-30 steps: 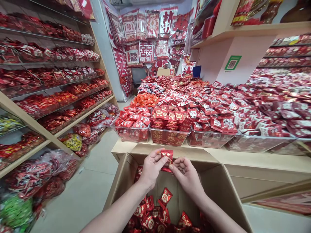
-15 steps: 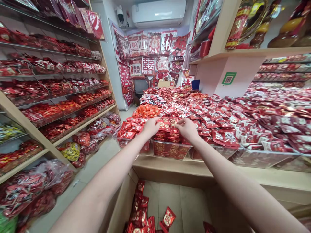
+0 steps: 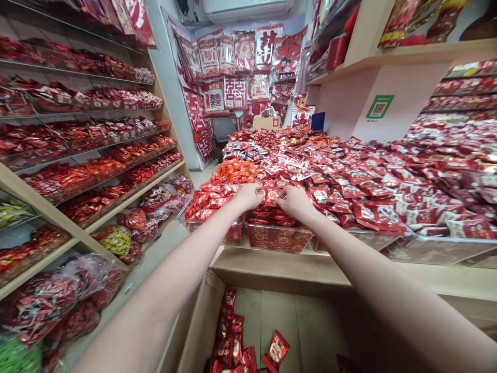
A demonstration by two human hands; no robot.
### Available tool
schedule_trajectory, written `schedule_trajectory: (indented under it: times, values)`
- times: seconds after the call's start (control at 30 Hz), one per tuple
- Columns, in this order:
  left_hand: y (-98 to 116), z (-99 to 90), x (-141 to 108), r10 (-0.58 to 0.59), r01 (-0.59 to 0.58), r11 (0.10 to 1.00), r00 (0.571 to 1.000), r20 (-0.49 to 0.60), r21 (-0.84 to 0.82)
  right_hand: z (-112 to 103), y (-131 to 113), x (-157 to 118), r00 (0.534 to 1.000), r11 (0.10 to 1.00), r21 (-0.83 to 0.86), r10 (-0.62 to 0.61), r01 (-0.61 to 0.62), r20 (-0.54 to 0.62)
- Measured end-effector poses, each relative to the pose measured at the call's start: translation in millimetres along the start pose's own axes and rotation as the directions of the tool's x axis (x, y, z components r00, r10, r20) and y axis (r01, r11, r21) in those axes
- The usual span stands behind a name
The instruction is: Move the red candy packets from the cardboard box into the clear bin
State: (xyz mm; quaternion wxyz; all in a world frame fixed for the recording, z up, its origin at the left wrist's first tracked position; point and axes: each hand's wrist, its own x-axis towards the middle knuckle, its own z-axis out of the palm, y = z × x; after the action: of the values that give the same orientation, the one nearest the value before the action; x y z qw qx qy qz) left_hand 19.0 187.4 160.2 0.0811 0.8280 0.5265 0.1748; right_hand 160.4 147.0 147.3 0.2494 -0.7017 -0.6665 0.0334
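Observation:
Small red sealed packets with round cream-coloured labels (image 3: 272,196) lie in a row on top of a clear plastic bin (image 3: 278,239), whose wall shows more of them inside. My left hand (image 3: 249,197) is at the row's left end, its fingers curled against a packet there and partly hidden by the back of the hand. At the right end, my right hand (image 3: 294,202) has thumb and forefinger pinched at a packet's edge. Below, an open cardboard box (image 3: 248,267) holds similar red packets (image 3: 229,331) along its left side, and one packet (image 3: 277,348) lies apart.
Neighbouring bins, left (image 3: 190,224) and right (image 3: 359,238), are heaped with red packets. Orange packets (image 3: 236,171) lie behind the left one. Shelves (image 3: 128,140) of red goods line the left wall, with filled plastic bags (image 3: 73,290) on the floor. A cabinet (image 3: 373,52) overhangs the right.
The whole view has shifted slightly as the head moved. Both hands stay at the same bin; the right hand's fingers have curled in closer on the packets.

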Motion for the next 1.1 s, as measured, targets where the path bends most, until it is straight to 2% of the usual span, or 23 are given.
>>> schedule_trajectory:
  times: [0.47,0.67,0.77,0.87,0.9,0.93,0.97,1.0,1.03,1.07,1.1]
  values:
    - [-3,-1.5,0,0.008,-0.009,0.998,1.000,0.018,0.057,-5,-7,-4,0.995,0.987,-0.135,-0.075,0.083,0.065]
    - [4,-6.3,-4,0.015,-0.013,0.998,0.999,-0.033,0.066,-7,-17,-5,0.991,0.982,-0.138,-0.118,0.126,0.061]
    - [16,-18.2,-28,0.040,-0.032,0.997,0.993,-0.112,0.073,-22,-23,-19,0.991,0.981,-0.140,-0.133,0.135,0.018]
    - [28,-21.3,-85,0.118,-0.121,0.993,0.978,-0.172,-0.005,-31,-20,-65,0.978,0.975,-0.083,-0.208,0.208,0.012]
    - [30,-16.7,-108,0.148,-0.161,0.984,0.978,-0.148,-0.080,-28,-17,-88,0.959,0.961,-0.006,-0.276,0.277,0.057]
    - [31,-8.4,-133,0.168,-0.177,0.973,0.983,-0.071,-0.148,-20,-11,-114,0.926,0.933,0.100,-0.356,0.346,0.127]
    - [31,3.6,-156,0.178,-0.166,0.966,0.983,0.043,-0.198,-8,-5,-140,0.879,0.903,0.198,-0.420,0.381,0.226]
    - [30,18.9,-176,0.178,-0.139,0.966,0.969,0.171,-0.219,8,2,-166,0.817,0.887,0.284,-0.450,0.364,0.360]
    - [29,36.9,-194,0.196,-0.130,0.969,0.924,0.329,-0.212,26,9,-190,0.760,0.900,0.320,-0.424,0.295,0.492]
    - [28,56.4,-209,0.197,-0.120,0.976,0.841,0.504,-0.180,44,16,-212,0.707,0.927,0.311,-0.363,0.209,0.607]
    - [26,76.5,-220,0.146,-0.086,0.989,0.720,0.678,-0.122,60,22,-231,0.690,0.957,0.268,-0.270,0.113,0.672]
